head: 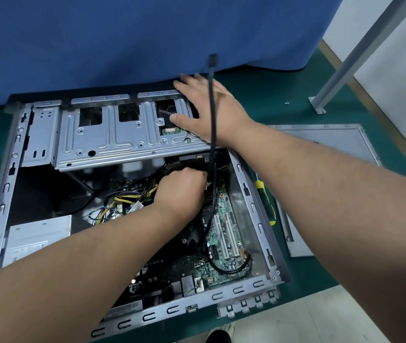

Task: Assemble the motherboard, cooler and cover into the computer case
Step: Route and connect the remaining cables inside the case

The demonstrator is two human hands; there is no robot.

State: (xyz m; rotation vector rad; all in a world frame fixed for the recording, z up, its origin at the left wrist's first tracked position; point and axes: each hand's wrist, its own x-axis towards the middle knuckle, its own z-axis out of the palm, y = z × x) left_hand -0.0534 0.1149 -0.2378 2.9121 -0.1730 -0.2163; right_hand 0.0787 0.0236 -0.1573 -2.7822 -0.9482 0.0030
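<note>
The open grey metal computer case (256, 209) lies on its side. Inside it sits the green motherboard (224, 233). The left hand (182, 191) is clenched around a black cable (212, 120) within the case. The right hand (206, 112) rests relaxed, fingers straight, on the case's silver drive cage (112, 134). The flat grey cover panel (325, 144) lies right of the case.

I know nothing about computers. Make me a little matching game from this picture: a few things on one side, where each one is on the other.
Things:
1. screwdriver
2. side cover
3. motherboard
4. right hand

Places:
A. inside the case
B. flat on the green mat, right of the case
C. on the metal drive cage
D. between case and cover

Pairs: 1-D, 2-B, 3-A, 4-C
</note>
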